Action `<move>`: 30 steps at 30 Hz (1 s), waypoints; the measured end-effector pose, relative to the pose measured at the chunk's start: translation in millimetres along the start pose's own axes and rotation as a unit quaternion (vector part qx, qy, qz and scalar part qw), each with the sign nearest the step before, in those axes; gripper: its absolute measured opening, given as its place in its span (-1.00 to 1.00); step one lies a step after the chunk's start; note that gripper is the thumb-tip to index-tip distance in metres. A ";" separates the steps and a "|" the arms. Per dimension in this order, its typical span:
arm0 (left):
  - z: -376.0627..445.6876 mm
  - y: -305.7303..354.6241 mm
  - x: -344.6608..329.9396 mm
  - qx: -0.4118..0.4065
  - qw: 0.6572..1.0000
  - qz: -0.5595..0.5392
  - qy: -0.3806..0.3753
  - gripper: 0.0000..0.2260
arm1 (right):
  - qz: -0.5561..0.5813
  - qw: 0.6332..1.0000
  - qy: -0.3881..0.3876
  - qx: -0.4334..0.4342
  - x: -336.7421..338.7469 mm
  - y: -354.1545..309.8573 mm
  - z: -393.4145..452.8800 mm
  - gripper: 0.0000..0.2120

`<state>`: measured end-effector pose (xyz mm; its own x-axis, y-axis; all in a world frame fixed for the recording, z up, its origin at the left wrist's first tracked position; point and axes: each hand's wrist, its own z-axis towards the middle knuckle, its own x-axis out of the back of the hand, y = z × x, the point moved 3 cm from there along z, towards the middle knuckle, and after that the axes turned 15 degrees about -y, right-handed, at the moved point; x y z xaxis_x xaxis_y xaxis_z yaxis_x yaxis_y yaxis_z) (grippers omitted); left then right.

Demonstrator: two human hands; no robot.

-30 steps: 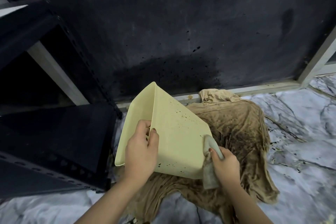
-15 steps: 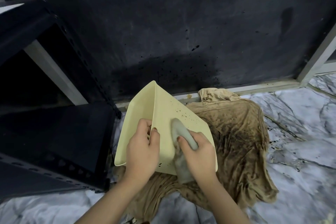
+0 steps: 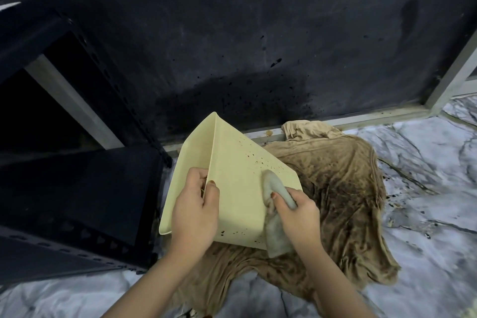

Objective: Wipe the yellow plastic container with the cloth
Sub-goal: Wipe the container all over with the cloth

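Yellow container (image 3: 240, 188) tilted on edge over the brown rag (image 3: 343, 201) on the floor. Left hand (image 3: 195, 210) grips its near rim. Right hand (image 3: 296, 210) clutches the grey cloth (image 3: 275, 196), pressed on the upturned side; remaining specks lie up-slope, beyond the cloth.

The container (image 3: 240, 188) is pale yellow plastic, rectangular with rounded corners, tipped on its side with one flat outer wall turned up. Dark specks dot that wall, mostly toward its upper part and along the lower edge. It is held over a brown stained sheet on the floor. The cloth (image 3: 276, 214) is a small grey-white rag, bunched, pressed against the speckled wall near its right edge, its tail hanging below.
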<state>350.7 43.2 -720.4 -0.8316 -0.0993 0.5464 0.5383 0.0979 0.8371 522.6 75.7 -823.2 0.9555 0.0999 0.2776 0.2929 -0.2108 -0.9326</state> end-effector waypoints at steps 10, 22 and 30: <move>2.7 4.7 4.5 0.023 0.998 0.030 -0.057 -0.65 | -0.010 0.994 0.054 -0.098 27.8 68.5 -0.6 -0.87; 14.4 0.3 14.7 0.104 0.993 -0.024 -0.042 -0.86 | 0.050 0.991 0.065 -0.106 28.1 71.2 -8.3 -0.89; 10.9 6.0 9.5 0.032 0.999 -0.032 -0.004 -0.89 | 0.045 0.999 0.018 -0.022 11.8 8.5 -15.7 -0.86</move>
<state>344.6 53.6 -710.5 -0.8651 -0.1003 0.4914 0.4743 0.1551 0.8666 536.9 59.9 -824.3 0.9784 0.0443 0.2019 0.2064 -0.2603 -0.9432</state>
